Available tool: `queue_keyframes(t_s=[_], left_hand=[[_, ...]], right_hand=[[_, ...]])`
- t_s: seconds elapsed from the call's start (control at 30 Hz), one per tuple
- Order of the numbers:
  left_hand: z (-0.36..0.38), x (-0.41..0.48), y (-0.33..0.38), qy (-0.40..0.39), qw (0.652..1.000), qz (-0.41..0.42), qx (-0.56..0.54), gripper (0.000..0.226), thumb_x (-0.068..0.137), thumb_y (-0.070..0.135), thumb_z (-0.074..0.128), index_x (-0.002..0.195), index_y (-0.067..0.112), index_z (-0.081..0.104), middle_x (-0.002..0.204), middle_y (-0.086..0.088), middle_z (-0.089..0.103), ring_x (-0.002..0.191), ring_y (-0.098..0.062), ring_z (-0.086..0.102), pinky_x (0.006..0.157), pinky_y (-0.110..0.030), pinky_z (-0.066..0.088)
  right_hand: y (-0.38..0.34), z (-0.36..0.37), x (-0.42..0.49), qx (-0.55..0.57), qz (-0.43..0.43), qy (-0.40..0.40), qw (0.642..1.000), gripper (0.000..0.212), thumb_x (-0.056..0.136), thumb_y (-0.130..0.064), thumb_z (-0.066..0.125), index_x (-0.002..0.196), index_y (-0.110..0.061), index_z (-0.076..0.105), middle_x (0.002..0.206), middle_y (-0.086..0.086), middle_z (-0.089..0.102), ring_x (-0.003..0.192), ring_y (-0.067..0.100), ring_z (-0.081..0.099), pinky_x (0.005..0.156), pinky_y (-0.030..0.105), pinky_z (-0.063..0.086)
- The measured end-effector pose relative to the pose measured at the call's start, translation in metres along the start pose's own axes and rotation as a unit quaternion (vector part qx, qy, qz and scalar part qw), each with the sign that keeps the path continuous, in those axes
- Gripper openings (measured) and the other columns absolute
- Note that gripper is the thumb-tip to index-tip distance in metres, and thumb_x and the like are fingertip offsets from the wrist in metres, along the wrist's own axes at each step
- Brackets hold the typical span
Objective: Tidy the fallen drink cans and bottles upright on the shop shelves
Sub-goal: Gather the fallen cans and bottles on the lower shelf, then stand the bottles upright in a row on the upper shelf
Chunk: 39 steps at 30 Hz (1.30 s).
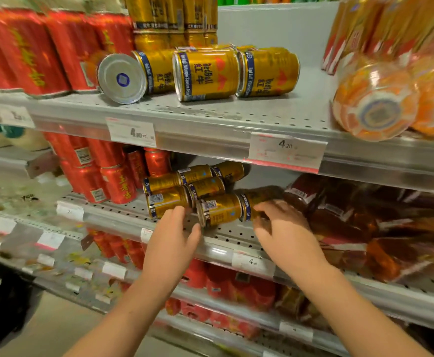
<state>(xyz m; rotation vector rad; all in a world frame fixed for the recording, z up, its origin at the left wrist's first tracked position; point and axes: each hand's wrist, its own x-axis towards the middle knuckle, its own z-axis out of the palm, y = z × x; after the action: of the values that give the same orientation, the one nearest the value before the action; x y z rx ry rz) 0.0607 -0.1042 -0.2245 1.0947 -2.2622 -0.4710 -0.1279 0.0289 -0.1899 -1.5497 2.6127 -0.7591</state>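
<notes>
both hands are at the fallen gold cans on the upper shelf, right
No. The head view shows the left hand and right hand at the fallen gold cans on the shelf below, not the upper shelf.

Gold cans (205,73) carry blue bands and red marks. Red cans (30,50) bear yellow script. The shelf (210,112) is grey, dotted with holes. White tags (286,152) have red edges. Orange bottles (375,101); dark brown bottles (352,222).

Both are bare — left hand (170,243), right hand (285,235) — and the forearms (138,300) run uncovered all the way to the lower frame edge.
</notes>
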Motion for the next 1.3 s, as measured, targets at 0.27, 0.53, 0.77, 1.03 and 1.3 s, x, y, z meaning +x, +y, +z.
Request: queue_keyframes(t_s=[0.27, 0.53, 0.77, 1.03, 1.3], left_hand=[[0.006, -0.025, -0.026, -0.05, 0.987, 0.13, 0.082, 0.036, 0.086, 0.024, 0.072, 0.12, 0.015, 0.064, 0.112, -0.001, 0.061, 0.106, -0.023, 0.057, 0.094, -0.039, 0.048], [-0.005, -0.025, -0.048, -0.106, 0.978, 0.169, 0.062, 0.055, 0.088, 0.026, 0.07, 0.141, 0.021, 0.056, 0.139, 0.005, 0.053, 0.13, -0.018, 0.05, 0.112, -0.036, 0.041], [-0.029, -0.026, -0.017, -0.159, 0.979, 0.128, 0.012, 0.045, 0.092, 0.034, 0.068, 0.136, 0.028, 0.06, 0.148, 0.003, 0.048, 0.137, -0.019, 0.046, 0.113, -0.041, 0.039], [-0.096, -0.026, 0.12, -0.042, 0.927, 0.343, -0.149, 0.024, 0.096, 0.042, 0.049, 0.106, 0.039, 0.07, 0.111, 0.029, 0.06, 0.111, 0.008, 0.055, 0.089, -0.016, 0.045], [-0.117, 0.0, 0.285, 0.034, 0.873, 0.464, -0.145, 0.025, 0.097, 0.033, 0.054, 0.115, 0.023, 0.069, 0.114, 0.009, 0.063, 0.107, -0.008, 0.057, 0.091, -0.024, 0.046]], right_hand=[[-0.04, 0.047, -0.064, 0.016, 0.031, 0.075, 0.997, 0.036, 0.097, -0.021, 0.054, 0.133, -0.018, 0.059, 0.121, -0.005, 0.057, 0.12, 0.015, 0.048, 0.106, 0.035, 0.04], [-0.042, 0.063, -0.093, 0.012, 0.127, 0.058, 0.99, 0.046, 0.101, -0.028, 0.046, 0.147, -0.029, 0.046, 0.153, -0.015, 0.038, 0.147, 0.005, 0.023, 0.122, 0.023, 0.013], [-0.045, 0.018, -0.133, 0.111, 0.204, 0.155, 0.96, 0.036, 0.098, -0.033, 0.052, 0.131, -0.046, 0.051, 0.122, -0.041, 0.04, 0.119, -0.013, 0.038, 0.109, 0.022, 0.037], [-0.028, -0.122, -0.161, 0.129, 0.143, 0.33, 0.924, 0.026, 0.094, -0.043, 0.048, 0.113, -0.06, 0.054, 0.124, -0.038, 0.05, 0.116, -0.019, 0.045, 0.084, 0.013, 0.039], [0.045, -0.26, -0.126, 0.013, 0.041, 0.403, 0.914, 0.029, 0.1, -0.031, 0.053, 0.129, -0.032, 0.055, 0.123, -0.019, 0.052, 0.12, -0.011, 0.042, 0.097, 0.0, 0.027]])
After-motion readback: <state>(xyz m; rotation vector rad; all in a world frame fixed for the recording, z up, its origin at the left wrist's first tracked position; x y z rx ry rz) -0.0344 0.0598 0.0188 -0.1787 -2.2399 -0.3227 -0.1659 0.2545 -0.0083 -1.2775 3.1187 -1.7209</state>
